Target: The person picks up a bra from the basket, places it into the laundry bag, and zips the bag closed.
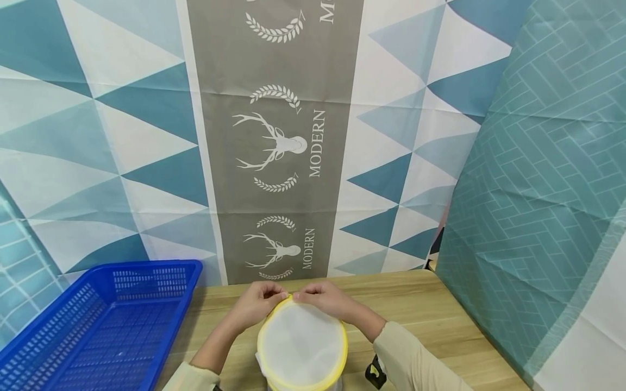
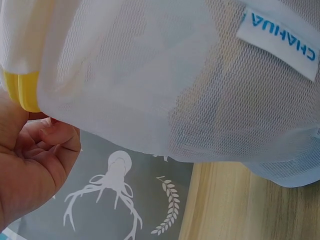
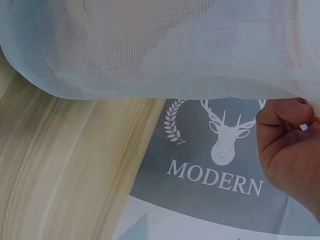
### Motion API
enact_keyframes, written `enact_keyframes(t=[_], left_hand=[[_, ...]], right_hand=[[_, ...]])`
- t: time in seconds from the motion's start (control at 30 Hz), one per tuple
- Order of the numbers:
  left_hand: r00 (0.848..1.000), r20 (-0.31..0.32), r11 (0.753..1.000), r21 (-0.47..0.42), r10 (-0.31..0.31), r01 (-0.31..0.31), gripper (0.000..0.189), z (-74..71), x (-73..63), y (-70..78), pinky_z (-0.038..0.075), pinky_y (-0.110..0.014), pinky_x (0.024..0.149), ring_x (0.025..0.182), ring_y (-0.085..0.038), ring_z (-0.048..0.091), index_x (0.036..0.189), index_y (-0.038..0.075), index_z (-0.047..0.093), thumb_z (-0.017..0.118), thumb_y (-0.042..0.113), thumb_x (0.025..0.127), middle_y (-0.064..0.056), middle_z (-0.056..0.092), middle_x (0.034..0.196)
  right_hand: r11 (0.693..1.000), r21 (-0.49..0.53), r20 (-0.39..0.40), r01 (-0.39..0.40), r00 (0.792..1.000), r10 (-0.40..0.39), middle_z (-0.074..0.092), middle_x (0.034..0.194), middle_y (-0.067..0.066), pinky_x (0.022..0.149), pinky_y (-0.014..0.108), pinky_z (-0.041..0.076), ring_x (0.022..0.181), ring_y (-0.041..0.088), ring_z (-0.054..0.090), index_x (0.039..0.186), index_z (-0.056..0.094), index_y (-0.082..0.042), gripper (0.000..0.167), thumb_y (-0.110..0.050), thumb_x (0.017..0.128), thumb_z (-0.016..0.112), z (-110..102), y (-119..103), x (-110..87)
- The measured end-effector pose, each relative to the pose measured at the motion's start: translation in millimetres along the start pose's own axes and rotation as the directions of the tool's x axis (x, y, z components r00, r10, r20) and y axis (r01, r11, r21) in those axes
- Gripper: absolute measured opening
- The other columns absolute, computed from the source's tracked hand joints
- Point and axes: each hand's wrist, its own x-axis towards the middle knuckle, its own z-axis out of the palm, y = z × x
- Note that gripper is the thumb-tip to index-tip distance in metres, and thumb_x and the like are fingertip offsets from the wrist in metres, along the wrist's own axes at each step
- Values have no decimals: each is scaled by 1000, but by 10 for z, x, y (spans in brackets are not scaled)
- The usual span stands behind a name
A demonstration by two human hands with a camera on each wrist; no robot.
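Note:
A white mesh laundry bag with a round top and a yellow rim is held up over the wooden table. My left hand pinches the far edge of that rim between thumb and fingers. Right beside it, my right hand pinches the same edge, the thumbs almost meeting. The left wrist view shows a yellow zipper tab by the left fingers and a white CHAHUA label on the mesh side. In the right wrist view the mesh wall hangs beside my curled right fingers.
On the left stands a blue plastic basket with slotted walls. A small black and yellow object lies by my right sleeve. Behind the wooden table hangs a patterned curtain, with a teal one at the right.

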Motion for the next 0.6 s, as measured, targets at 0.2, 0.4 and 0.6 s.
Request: enact_keyframes(t=[0.2,0.4,0.6], left_hand=[[1000,-3,1000,5,1,-1,20,1,-8,14,46,-24,60,69,-11,54,94,0,67,59,18,92,-6,66,83],[1000,-15,1000,6,7,-7,19,9,-20,7,44,-23,57,67,-12,52,95,0,67,59,16,92,-6,65,82],[1000,-13,1000,12,-1,1,18,12,-25,7,44,-23,56,66,-12,51,93,0,67,59,16,92,-5,64,80]], right_hand=[[1000,9,1,-6,1000,6,69,92,6,58,28,54,64,9,62,102,70,-6,28,-29,93,57,12,-6,-14],[1000,12,-10,-8,1000,9,70,92,7,56,28,54,62,9,62,102,71,-6,28,-29,93,57,29,12,-17],[1000,7,-25,9,1000,-9,71,92,10,55,26,53,60,8,62,102,72,-4,29,-28,93,58,42,31,-22]])
